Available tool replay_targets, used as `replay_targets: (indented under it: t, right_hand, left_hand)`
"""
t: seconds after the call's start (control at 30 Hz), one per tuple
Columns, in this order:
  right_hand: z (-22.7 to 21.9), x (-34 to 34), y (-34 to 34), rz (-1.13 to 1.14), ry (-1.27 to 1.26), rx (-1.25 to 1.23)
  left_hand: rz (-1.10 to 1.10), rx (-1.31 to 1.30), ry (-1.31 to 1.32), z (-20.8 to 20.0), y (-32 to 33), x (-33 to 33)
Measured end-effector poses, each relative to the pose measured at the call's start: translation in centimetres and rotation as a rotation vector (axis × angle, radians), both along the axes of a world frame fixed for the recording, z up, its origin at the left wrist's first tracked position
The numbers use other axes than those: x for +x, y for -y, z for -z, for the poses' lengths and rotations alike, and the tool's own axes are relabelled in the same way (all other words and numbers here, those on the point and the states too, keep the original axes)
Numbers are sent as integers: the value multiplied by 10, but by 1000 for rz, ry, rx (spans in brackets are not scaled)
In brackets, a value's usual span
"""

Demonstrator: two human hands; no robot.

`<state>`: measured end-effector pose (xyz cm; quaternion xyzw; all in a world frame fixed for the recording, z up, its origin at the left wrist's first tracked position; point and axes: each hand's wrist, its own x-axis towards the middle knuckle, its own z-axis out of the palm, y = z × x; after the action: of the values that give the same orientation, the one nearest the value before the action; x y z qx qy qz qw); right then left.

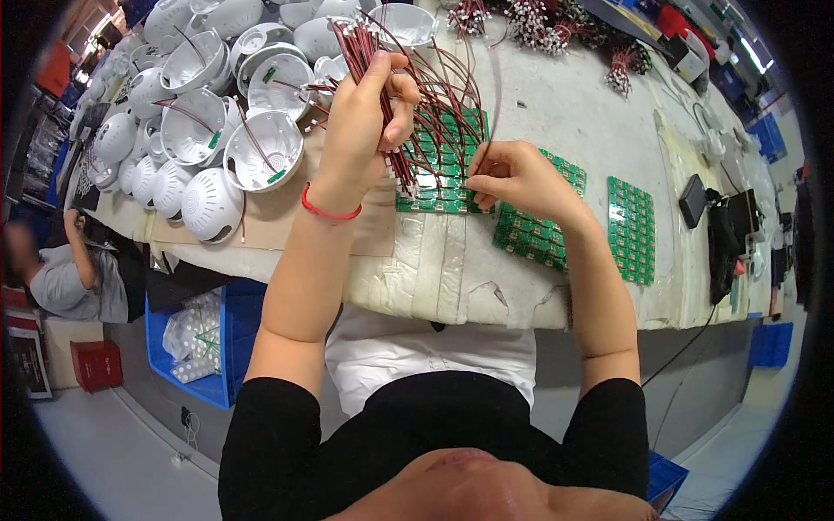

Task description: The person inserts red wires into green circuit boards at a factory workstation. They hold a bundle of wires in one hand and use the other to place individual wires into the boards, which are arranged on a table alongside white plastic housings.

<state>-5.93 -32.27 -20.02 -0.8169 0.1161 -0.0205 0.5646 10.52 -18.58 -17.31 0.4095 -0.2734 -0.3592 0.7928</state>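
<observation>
My left hand is closed around a bundle of thin red and black wires with small white connectors at their ends. Below it lies a green circuit board panel, with many wires from its small boards fanning upward. At that panel's right edge, my right hand has thumb and forefinger pinched on a single wire that rises above the fingers. The wire's lower end is hidden by the fingertips. Two further panels lie to the right: one partly under my right wrist, the other apart.
White perforated dome housings crowd the table's left side, some with wires and small green boards inside. More wire bundles lie at the far edge. A black box-shaped object sits right. A blue bin stands below left; another person sits beyond.
</observation>
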Motion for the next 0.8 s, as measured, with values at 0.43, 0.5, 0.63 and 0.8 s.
replay_targets:
  t: [0.43, 0.5, 0.63, 0.8]
  right_hand:
    - [1, 2, -7, -31, 71, -394]
    - [1, 1, -7, -28, 56, -355]
    - [2, 2, -7, -33, 62, -381]
    - [0, 3, -10, -54, 108, -476]
  left_hand:
    - [-4, 3, -39, 1, 1, -1]
    - [-3, 2, -39, 1, 1, 0]
    - [4, -2, -32, 1, 1, 0]
    - [4, 2, -28, 1, 1, 0]
